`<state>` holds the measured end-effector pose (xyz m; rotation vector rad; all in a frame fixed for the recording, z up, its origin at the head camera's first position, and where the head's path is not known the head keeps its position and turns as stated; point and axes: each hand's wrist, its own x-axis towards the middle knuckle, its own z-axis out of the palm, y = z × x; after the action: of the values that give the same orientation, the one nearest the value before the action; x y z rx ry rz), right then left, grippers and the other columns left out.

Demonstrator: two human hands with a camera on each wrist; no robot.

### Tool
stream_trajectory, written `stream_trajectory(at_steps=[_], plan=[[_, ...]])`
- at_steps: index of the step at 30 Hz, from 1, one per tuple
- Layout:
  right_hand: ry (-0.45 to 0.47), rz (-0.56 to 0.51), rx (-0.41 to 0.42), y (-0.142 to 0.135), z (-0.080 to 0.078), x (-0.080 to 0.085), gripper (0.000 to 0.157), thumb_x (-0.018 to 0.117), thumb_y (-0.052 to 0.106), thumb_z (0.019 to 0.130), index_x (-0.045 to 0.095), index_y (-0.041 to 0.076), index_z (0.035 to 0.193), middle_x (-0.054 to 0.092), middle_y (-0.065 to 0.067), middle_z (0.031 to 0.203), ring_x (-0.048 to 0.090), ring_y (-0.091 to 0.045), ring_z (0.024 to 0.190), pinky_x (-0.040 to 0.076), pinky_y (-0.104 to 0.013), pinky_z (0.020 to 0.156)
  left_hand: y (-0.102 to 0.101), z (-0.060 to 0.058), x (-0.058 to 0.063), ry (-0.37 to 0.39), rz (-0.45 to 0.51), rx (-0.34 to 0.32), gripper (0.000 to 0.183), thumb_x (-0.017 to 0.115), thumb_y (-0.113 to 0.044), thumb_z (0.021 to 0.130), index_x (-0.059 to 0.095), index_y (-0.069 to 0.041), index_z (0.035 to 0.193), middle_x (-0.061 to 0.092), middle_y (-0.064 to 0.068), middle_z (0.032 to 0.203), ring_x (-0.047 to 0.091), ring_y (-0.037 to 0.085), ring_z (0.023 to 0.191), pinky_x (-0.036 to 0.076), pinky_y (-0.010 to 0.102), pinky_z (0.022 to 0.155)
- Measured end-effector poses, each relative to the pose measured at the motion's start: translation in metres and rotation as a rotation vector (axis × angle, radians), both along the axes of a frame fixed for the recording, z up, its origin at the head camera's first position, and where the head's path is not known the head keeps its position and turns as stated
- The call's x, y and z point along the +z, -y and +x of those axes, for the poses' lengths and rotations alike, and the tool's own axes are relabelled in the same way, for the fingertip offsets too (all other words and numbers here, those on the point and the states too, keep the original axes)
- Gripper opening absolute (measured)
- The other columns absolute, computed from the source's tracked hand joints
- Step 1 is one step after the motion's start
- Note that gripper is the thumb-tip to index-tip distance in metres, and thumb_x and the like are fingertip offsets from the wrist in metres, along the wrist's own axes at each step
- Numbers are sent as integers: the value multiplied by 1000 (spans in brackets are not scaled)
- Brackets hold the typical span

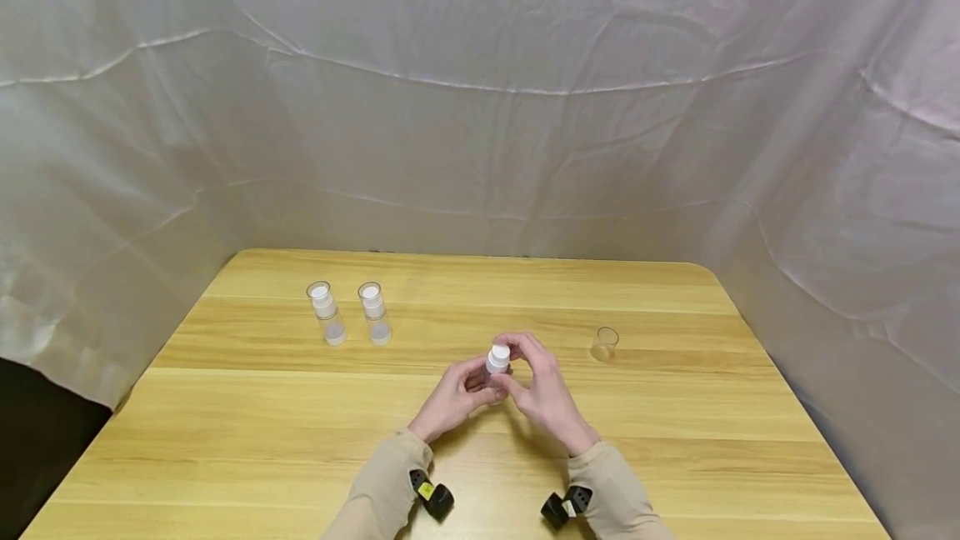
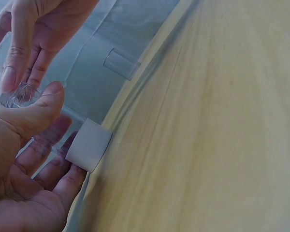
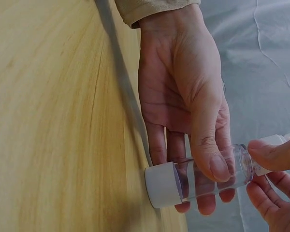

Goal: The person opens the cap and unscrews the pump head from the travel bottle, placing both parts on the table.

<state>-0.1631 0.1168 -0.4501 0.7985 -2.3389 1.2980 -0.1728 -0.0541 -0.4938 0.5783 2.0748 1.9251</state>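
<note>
A small clear pump bottle with a white base (image 3: 163, 187) and a white pump top (image 1: 498, 357) is upright between both hands, its base right at the tabletop. My left hand (image 1: 456, 397) grips the clear body, thumb on one side and fingers behind it. Around the white collar just above the clear rim, my right hand (image 1: 546, 390) pinches with thumb and fingers. To the right, a clear cylindrical cap (image 1: 604, 344) stands on the table, also visible in the left wrist view. In the head view, the hands partly hide the bottle's body.
Two similar bottles, a left one (image 1: 327, 315) and a right one (image 1: 375, 315), stand side by side at the back left with clear caps over their white tops. The wooden table (image 1: 262, 440) is bordered behind and at the sides by a pale hanging cloth (image 1: 480, 148).
</note>
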Motion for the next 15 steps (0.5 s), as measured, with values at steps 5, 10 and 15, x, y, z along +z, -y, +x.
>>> stream_trajectory(at_steps=[5, 10, 15], plan=[[-2, -22, 19, -1, -1, -1, 52, 80, -9, 75, 61, -1, 122, 68, -13, 112, 68, -25, 97, 60, -32, 93, 0, 0, 0, -2, 0, 0, 49, 70, -9, 93, 55, 4, 138, 62, 26, 135, 59, 40, 129, 53, 26, 106], [18, -81, 63, -1, -1, -1, 51, 77, -13, 76, 59, -5, 123, 66, -18, 114, 67, -25, 99, 60, -31, 95, 0, -1, 0, -3, 5, 1, 48, 70, -8, 93, 56, 4, 137, 62, 26, 135, 60, 40, 128, 54, 25, 105], [58, -179, 110, -1, 0, -1, 52, 73, -15, 79, 56, -9, 127, 62, -28, 120, 62, -8, 106, 57, -24, 99, -1, 0, 1, 5, -2, 12, 46, 71, -9, 93, 57, 3, 135, 63, 26, 134, 62, 39, 125, 55, 25, 103]])
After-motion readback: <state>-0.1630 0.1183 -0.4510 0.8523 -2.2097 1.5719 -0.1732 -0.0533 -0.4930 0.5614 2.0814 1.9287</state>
